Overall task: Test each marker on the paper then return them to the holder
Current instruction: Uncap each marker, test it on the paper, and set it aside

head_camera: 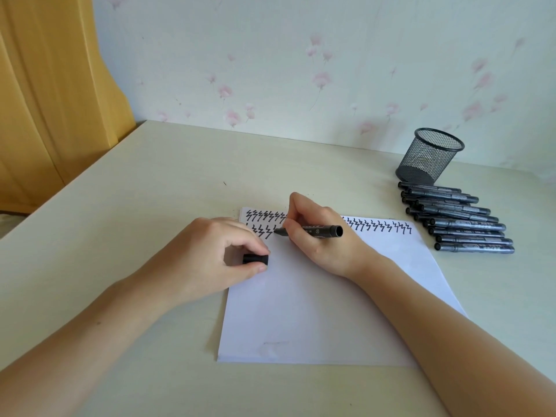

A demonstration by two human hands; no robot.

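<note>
Two bare forearms enter from the lower corners of the frame and meet over a white paper (316, 296) lying on a pale table (135, 191), centre to lower centre. Lower half of the sheet blank, bottom edge near the frame's lower middle. Left hand (210, 251), left of centre, rests at the paper's left edge, thumb and fingers pinching a black marker cap (255, 259); the other fingers curl under. Right hand (313, 233), just right of centre, clenched round an uncapped black marker (316, 231), barrel lying nearly flat, butt end pointing right, tip pointing left and touching the paper at the end of the second row of marks. Black zigzag test strokes (379, 227) run along the top edge of the sheet in one full row, partly hidden by the right hand, with a short second row begun at upper left of the sheet beside the left fingers. Right of the paper, a pile of capped black markers (457, 218) lies flat on the table, stacked roughly parallel, close to the sheet's upper right corner. Just beyond the pile, upper right, a black mesh holder (430, 158) stands upright; nothing shows inside it. Behind, pale floral wallpaper (301, 70); upper left, a yellow wooden panel (51, 100).
</note>
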